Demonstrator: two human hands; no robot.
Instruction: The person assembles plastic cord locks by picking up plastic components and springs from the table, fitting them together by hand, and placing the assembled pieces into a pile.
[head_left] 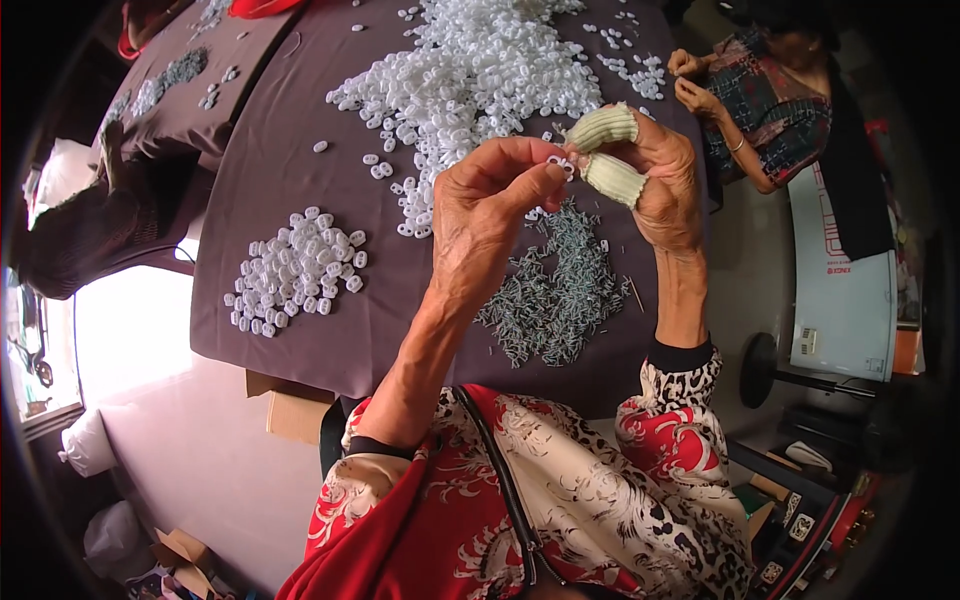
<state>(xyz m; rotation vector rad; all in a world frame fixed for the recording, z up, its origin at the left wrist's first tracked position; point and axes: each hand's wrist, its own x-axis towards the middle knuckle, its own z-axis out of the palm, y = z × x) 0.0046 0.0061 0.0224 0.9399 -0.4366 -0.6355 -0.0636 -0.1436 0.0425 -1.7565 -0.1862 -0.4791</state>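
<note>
Fingertips of the left hand and right hand are pinching together on one small white plastic piece, raised over the table's middle. Judging by this, fitting is underway; next calls for a metal pin from the grey pile at six o'clock.

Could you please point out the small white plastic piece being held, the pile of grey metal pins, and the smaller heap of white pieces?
small white piece [556, 163], head view, its visible middle.
grey pin pile [553, 295], head view, pile centre.
smaller white heap [297, 272], head view, heap centre.
</note>
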